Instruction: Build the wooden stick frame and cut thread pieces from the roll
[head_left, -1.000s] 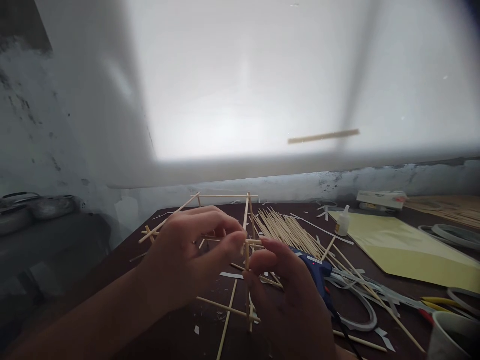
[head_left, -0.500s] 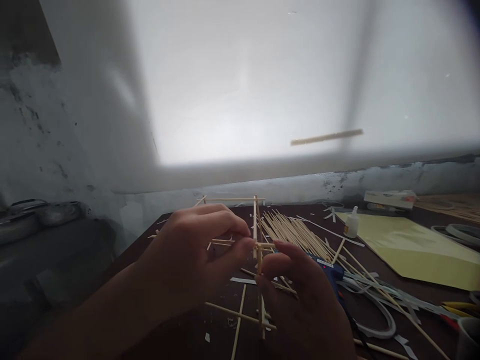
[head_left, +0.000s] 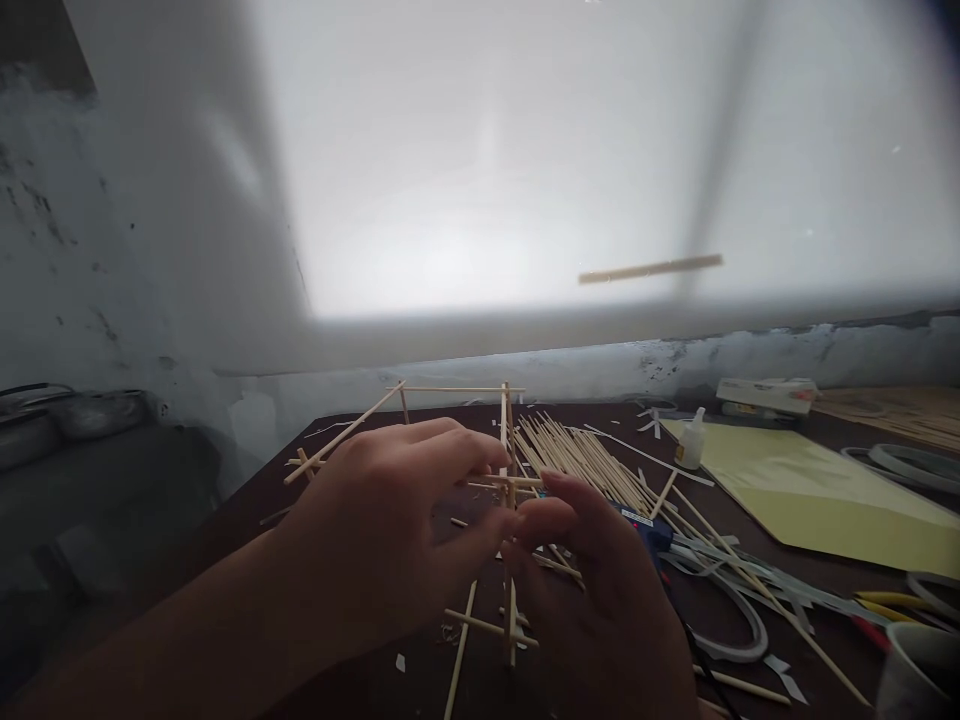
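A stick frame point(head_left: 505, 410) of thin pale rods stands on the dark desk point(head_left: 360, 650), directly in front of the person; its near corner, where a short crosspiece point(head_left: 525, 483) meets an upright point(head_left: 512, 605), lies between the two hands; its far side, with a level top rod, reaches toward the wall point(head_left: 375, 345). The right hand point(head_left: 600, 570) pinches the upright just under the joint, its forefinger touching the crosspiece near the right end; the left hand point(head_left: 390, 490) curves around the same corner from the other side, forefinger above and thumb below, though I cannot tell whether its grip presses on the rods.

Below the hands, a loose stick point(head_left: 460, 655) passes across a lower rod; just behind the right hand, which partly hides it, sits a blue glue gun point(head_left: 649, 532); a pile of sticks point(head_left: 581, 462) fans out beyond it; farther right, a small white bottle point(head_left: 690, 442) stands by a yellow sheet point(head_left: 810, 500), with a white box point(head_left: 765, 394) behind; a coil of white strip point(head_left: 750, 645) lies right of the right hand, near a cup point(head_left: 919, 670) at the edge of view; metal pots point(head_left: 97, 415) stand well apart, on the left.
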